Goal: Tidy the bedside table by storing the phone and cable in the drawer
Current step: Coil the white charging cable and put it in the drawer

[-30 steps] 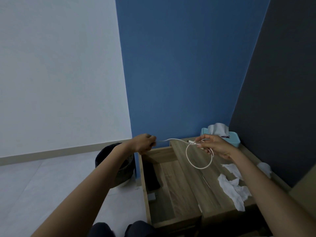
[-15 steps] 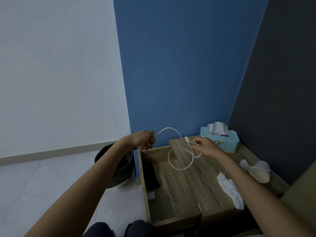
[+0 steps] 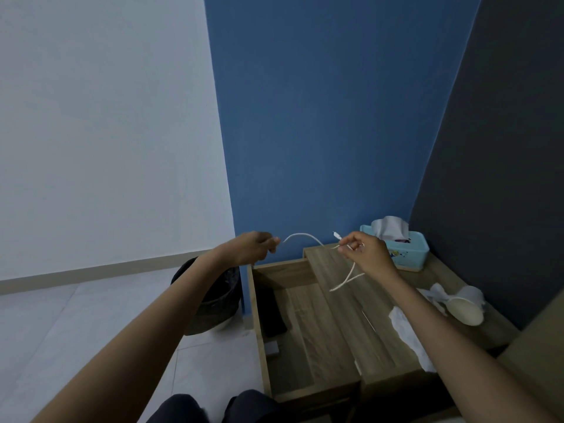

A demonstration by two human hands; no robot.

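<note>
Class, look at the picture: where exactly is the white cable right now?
The white cable is held up between the left hand and right hand, above the open drawer.

Drawer [image 3: 305, 337] stands open left of the worktop [image 3: 360, 288], phone [image 3: 271, 309] lying inside at its left wall. Tissue box [image 3: 403, 250] sits at the worktop's back, crumpled tissues [image 3: 412, 334] on its right. Bin [image 3: 213, 297] on the floor, left of the drawer.

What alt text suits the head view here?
Both hands hold a white cable above an open wooden drawer: left hand grips one end, right hand pinches the looped rest. A dark phone lies in the drawer.
</note>
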